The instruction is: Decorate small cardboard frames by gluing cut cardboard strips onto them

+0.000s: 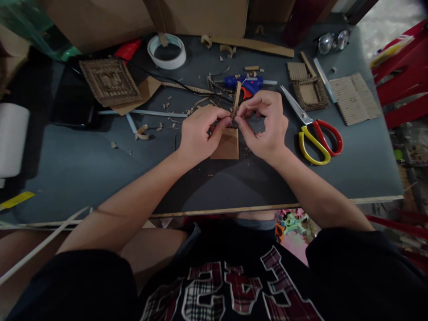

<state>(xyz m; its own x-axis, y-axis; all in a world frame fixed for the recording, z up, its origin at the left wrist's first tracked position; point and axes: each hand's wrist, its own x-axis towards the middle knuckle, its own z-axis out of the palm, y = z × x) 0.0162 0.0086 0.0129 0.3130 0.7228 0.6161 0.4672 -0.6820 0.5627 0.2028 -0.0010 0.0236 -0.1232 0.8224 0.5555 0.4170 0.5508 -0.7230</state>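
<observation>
Both of my hands meet over a small square of brown cardboard (pixel 224 147) lying on the dark table. My left hand (pixel 200 133) is pinched at the square's far edge, thumb against forefinger. Close beside it, my right hand (pixel 267 125) pinches the lower end of a narrow cardboard strip (pixel 237 94) that sticks up between the hands. The fingertips hide where strip and square come together. Just behind lies a blue hot glue gun (pixel 245 82) with an orange trigger. To the right rest scissors (pixel 310 125) with one red and one yellow handle, blades apart.
A roll of white tape (pixel 182 58) stands at the back. Corrugated cardboard pieces (pixel 356 99) and a small cardboard frame (pixel 310 94) lie right, a woven-looking cardboard square (pixel 112 82) left. Glue sticks (pixel 160 113), scraps and a dark cable are scattered about. Eyeglasses (pixel 331 42) sit far right.
</observation>
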